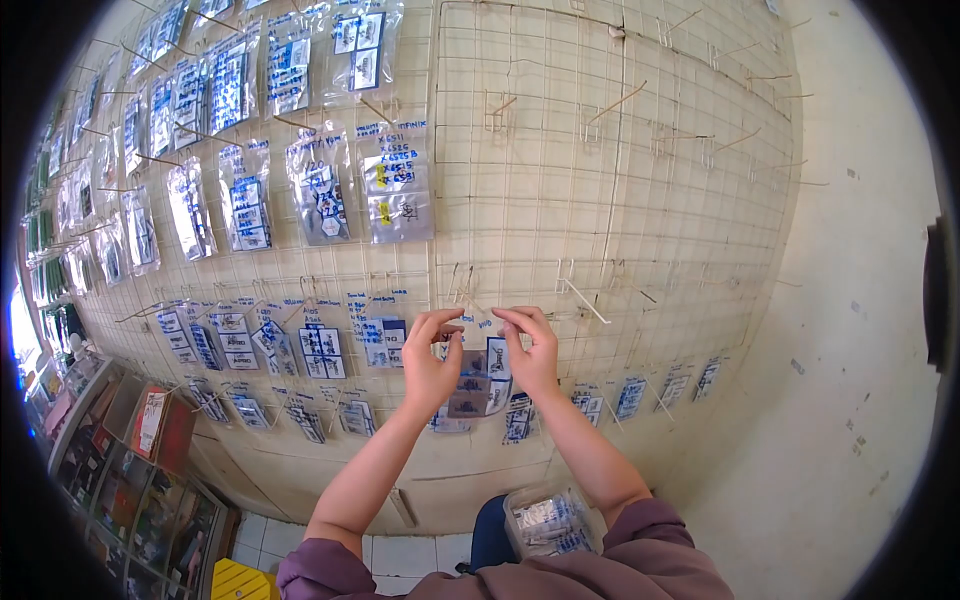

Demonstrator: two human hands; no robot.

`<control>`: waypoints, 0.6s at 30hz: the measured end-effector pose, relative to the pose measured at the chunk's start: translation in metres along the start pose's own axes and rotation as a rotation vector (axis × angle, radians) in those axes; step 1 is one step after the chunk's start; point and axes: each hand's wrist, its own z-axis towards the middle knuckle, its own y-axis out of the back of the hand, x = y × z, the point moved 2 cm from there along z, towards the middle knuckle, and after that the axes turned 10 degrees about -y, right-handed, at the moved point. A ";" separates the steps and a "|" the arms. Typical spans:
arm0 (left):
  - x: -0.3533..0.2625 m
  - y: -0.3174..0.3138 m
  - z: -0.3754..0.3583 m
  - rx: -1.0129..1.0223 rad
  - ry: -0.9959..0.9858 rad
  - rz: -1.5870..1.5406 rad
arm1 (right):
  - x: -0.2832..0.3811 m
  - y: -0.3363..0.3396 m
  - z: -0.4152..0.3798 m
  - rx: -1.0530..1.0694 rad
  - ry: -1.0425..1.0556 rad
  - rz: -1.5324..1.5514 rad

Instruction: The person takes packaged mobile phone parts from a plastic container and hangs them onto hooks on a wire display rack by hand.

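Note:
Both hands are raised at the wire grid, pinching the upper corners of a clear plastic bag (472,380). My left hand (430,362) has thumb and fingers curled together at the bag's top left. At its top right, my right hand (532,348) is closed in the same way. Blue handwriting runs along the bag's top edge, and white-and-dark labelled packets show inside. Just above the hands a wire hook (462,285) sticks out from the grid. Whether the bag touches that hook is hard to make out.
The wire grid (620,240) covers the wall, with bare hooks at the upper right. Labelled bags (318,190) hang in rows on the left; smaller ones hang below. A plastic tub (550,510) of packets sits by my lap. A glass cabinet (120,480) stands lower left, near a yellow stool (240,580).

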 end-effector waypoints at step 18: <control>-0.007 0.002 0.004 0.061 -0.015 0.057 | 0.000 -0.002 0.000 -0.016 0.037 -0.052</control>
